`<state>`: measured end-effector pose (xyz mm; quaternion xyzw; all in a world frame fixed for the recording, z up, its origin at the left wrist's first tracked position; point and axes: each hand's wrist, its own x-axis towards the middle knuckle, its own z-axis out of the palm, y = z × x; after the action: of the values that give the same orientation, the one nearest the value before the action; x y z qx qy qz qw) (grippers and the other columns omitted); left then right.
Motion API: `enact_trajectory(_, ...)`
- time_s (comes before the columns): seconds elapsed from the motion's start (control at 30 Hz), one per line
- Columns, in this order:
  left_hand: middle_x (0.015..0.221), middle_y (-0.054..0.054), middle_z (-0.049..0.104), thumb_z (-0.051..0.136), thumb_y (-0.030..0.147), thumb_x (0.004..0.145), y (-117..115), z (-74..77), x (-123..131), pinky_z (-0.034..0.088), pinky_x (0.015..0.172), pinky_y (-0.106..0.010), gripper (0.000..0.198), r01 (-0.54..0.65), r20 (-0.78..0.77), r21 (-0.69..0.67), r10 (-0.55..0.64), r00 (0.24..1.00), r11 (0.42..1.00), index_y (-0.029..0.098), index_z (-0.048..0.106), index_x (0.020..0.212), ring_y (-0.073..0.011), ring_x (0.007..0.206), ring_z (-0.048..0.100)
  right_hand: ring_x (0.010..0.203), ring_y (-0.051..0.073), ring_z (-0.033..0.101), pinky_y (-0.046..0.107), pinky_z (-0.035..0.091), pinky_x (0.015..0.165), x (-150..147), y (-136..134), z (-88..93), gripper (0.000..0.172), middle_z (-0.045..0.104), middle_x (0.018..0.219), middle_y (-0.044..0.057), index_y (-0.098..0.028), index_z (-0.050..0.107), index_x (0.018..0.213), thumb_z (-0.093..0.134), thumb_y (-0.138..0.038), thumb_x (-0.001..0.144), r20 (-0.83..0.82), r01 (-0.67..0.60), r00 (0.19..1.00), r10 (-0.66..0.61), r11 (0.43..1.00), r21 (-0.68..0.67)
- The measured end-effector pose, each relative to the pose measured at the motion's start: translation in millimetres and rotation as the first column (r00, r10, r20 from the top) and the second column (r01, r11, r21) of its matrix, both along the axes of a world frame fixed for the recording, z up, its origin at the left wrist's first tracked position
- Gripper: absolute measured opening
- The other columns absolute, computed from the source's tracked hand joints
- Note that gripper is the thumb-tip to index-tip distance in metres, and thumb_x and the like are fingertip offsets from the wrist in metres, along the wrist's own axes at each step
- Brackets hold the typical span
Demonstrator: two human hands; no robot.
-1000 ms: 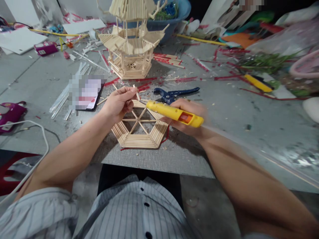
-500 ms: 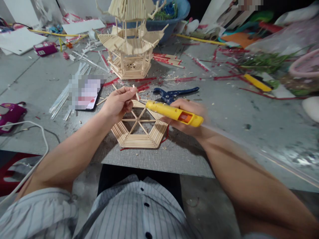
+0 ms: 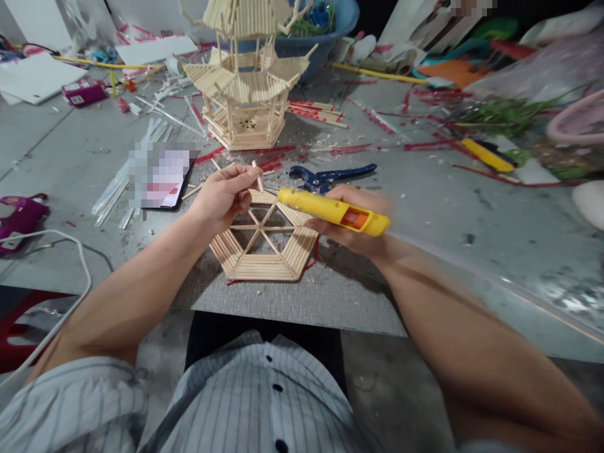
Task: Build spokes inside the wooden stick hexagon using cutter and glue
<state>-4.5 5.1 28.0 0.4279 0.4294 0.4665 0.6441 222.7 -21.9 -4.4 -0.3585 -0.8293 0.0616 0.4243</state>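
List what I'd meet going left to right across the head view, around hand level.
Purple plastic device at the left edge, dark-edged phone with a lit screen, left hand holding a short pale wooden stick, long yellow plastic tool in the right hand, slim yellow-and-black tool.

A grey table [image 3: 429, 195] spreads beneath the left hand [image 3: 231, 192] and right hand [image 3: 353, 214], grey floor [image 3: 377, 371] showing on their near side, with a dark backdrop [image 3: 375, 14] beyond.

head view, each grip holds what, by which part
Left grip: short pale wooden stick, near its upper end. Right grip: yellow plastic tool, around its body.
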Motion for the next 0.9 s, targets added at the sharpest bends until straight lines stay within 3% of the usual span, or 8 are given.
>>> enact_trajectory(0.17,0.055,0.008,0.046,0.059,0.022,0.085,-1.0,-0.5,0.0,0.024,0.037,-0.015,0.021,0.017,-0.032,-0.008,-0.017,0.999,1.0,0.016,0.049,0.067,0.0001,0.037,0.037,0.058,0.016,0.058,0.032,0.042,0.051,0.8,0.1,-1.4,0.023,0.063,0.068,0.0,-0.026,0.055,0.078,0.067,-0.045,0.081,-0.008,-0.007,1.0,0.007,1.0,-0.004)
enact_trajectory(0.57,0.056,0.007,0.049,0.063,0.023,0.082,-1.0,-0.7,0.3,0.024,0.037,-0.015,0.022,-0.007,-0.034,0.001,0.007,0.999,1.0,0.016,0.049,0.067,0.0001,0.037,0.036,0.062,0.02,0.06,0.039,0.048,0.057,-0.4,-3.2,4.0,0.036,0.064,0.069,0.001,-0.027,0.054,0.074,0.061,-0.062,0.079,0.035,0.06,0.998,-0.055,0.986,-0.154)
enact_trajectory(0.73,0.054,0.007,0.049,0.061,0.021,0.083,-0.2,-1.0,-0.7,0.024,0.037,-0.016,0.019,-0.007,-0.007,0.007,0.007,1.0,1.0,0.016,0.051,0.067,-0.0008,0.037,0.038,0.058,0.018,0.058,0.035,0.044,0.053,-0.5,-2.7,5.3,0.039,0.062,0.065,0.001,-0.026,0.055,0.071,0.061,-0.064,0.077,0.009,0.035,0.999,-0.034,0.988,-0.151)
enact_trajectory(0.9,0.052,0.007,0.048,0.067,0.021,0.079,-0.4,-0.6,-0.1,0.024,0.036,-0.016,0.019,0.0,-0.026,0.033,0.0,1.0,0.999,0.015,0.053,0.066,-0.0009,0.036,0.038,0.057,0.018,0.056,0.035,0.045,0.051,6.5,5.6,0.3,0.046,0.059,0.065,0.001,-0.026,0.055,0.072,0.061,-0.071,0.073,-0.103,0.036,0.993,-0.065,0.965,-0.259)
